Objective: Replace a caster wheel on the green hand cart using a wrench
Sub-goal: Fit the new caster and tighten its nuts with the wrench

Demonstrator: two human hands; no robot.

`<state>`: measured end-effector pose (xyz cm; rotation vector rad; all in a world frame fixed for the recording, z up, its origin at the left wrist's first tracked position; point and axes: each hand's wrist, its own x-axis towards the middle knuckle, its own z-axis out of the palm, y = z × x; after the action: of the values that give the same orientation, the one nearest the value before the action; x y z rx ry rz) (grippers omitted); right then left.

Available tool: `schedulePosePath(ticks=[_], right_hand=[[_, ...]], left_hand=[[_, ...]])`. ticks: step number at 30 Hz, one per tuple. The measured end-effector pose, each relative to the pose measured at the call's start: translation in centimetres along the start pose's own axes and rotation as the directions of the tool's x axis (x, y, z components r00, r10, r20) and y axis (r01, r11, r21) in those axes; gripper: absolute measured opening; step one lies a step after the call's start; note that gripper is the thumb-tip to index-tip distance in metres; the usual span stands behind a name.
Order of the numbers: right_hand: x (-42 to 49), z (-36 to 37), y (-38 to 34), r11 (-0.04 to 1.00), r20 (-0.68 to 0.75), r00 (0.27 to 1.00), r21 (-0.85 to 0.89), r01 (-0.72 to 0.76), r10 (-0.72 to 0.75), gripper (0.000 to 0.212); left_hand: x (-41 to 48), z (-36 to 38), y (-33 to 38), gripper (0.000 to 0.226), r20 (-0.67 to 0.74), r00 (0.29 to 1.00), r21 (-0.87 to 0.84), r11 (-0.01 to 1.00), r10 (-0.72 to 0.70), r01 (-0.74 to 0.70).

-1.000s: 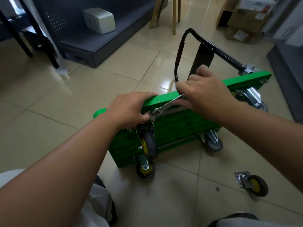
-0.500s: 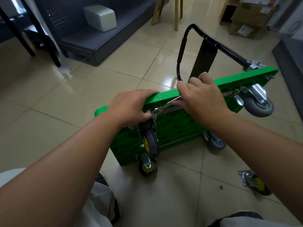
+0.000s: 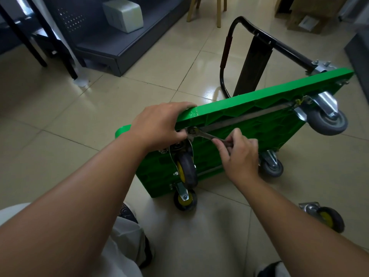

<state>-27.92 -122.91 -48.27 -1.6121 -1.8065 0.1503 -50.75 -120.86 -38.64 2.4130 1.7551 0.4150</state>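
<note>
Green hand cart [image 3: 259, 124] stood tipped on its long edge on the tiled floor [image 3: 99, 108], ribbed underside facing the camera, black handle [image 3: 259, 37] sticking out on the far side. Left hand [image 3: 159, 124] gripped the cart's upper edge near its left corner, fingers curled over the rim, fingertips down by the caster mount. Right hand [image 3: 239, 154] pinched the handle end of the wrench [image 3: 203, 134] between thumb and curled fingers. Wrench ran up and left from that hand, its head at the mounting plate just beside the left hand's fingertips; which bolt it sat on couldn't be told. Below the plate hung a yellow-hub caster [image 3: 185, 172], dark tyre, against the underside. A second yellow-hub caster [image 3: 184, 199] sat at the cart's lower near corner, touching the floor. Two grey casters on the right end: upper one [image 3: 327, 120] in the air, lower one [image 3: 272, 167] on the floor. Loose caster [image 3: 327, 218] with yellow hub and metal plate lay on the floor at near right, well apart from the cart. Far left: dark low shelf with a white box [image 3: 123, 15] on it. Cardboard boxes [image 3: 311, 19] at far right.
</note>
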Motion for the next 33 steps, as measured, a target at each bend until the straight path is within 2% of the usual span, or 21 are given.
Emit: schedulePosePath(ticks=[2,8,14,18,20,22,24,25,27,28,30,33], right_hand=[[0.0,-0.2,-0.3,0.999,0.022,1.000,0.028,-0.021,0.020,0.038],[-2.0,0.7,-1.9,0.950,0.091,0.966,0.180,-0.255,0.242,0.035],[-1.7,-0.5,-2.0,0.949,0.178,0.959,0.188,-0.253,0.221,0.036],[-3.6,-1.8,-0.2,0.968,0.296,0.931,0.065,-0.241,0.212,0.035],[-6.1,-2.6,2.4,0.978,0.265,0.946,-0.143,-0.150,0.184,0.038],[-7.5,-3.7,4.5,0.941,0.305,0.939,-0.333,-0.054,0.162,0.044],[-6.1,-5.1,4.3,0.917,0.343,0.930,-0.398,0.014,0.134,0.042],[-4.6,-5.9,3.4,0.911,0.316,0.946,-0.407,0.071,0.068,0.039],[-0.9,-7.4,0.8,0.861,0.239,0.959,-0.444,0.248,-0.153,0.035],[1.2,-8.2,-0.8,0.814,0.225,0.934,-0.460,0.353,-0.278,0.035],[5.0,-9.3,-3.7,0.681,0.305,0.854,-0.515,0.520,-0.422,0.038],[8.9,-9.9,-6.7,0.445,0.465,0.749,-0.607,0.658,-0.472,0.044]], left_hand=[[0.1,0.0,-0.2,0.070,0.002,1.000,-0.003,1.000,-0.006,0.006],[0.1,0.1,-0.1,0.069,0.006,1.000,-0.020,1.000,-0.003,0.003],[0.2,-0.2,-0.1,0.070,0.025,1.000,-0.020,1.000,-0.011,0.011],[0.1,-0.2,0.0,0.069,0.000,1.000,-0.004,1.000,0.009,-0.009],[0.0,-0.2,-0.1,0.068,-0.002,1.000,-0.002,1.000,0.004,-0.004],[-0.1,-0.2,-0.1,0.067,-0.006,1.000,-0.007,1.000,0.008,-0.008],[-0.1,-0.2,-0.1,0.066,-0.016,1.000,-0.017,1.000,0.015,-0.015],[-0.1,-0.2,-0.1,0.066,-0.017,1.000,-0.022,1.000,0.017,-0.017],[-0.2,-0.1,0.0,0.066,-0.009,1.000,-0.024,1.000,0.013,-0.013],[-0.1,-0.2,0.0,0.066,-0.008,1.000,-0.024,1.000,0.011,-0.011],[-0.1,-0.3,0.0,0.066,-0.009,1.000,-0.026,1.000,0.013,-0.013],[0.0,-0.3,0.0,0.066,-0.004,1.000,-0.019,1.000,0.015,-0.015]])
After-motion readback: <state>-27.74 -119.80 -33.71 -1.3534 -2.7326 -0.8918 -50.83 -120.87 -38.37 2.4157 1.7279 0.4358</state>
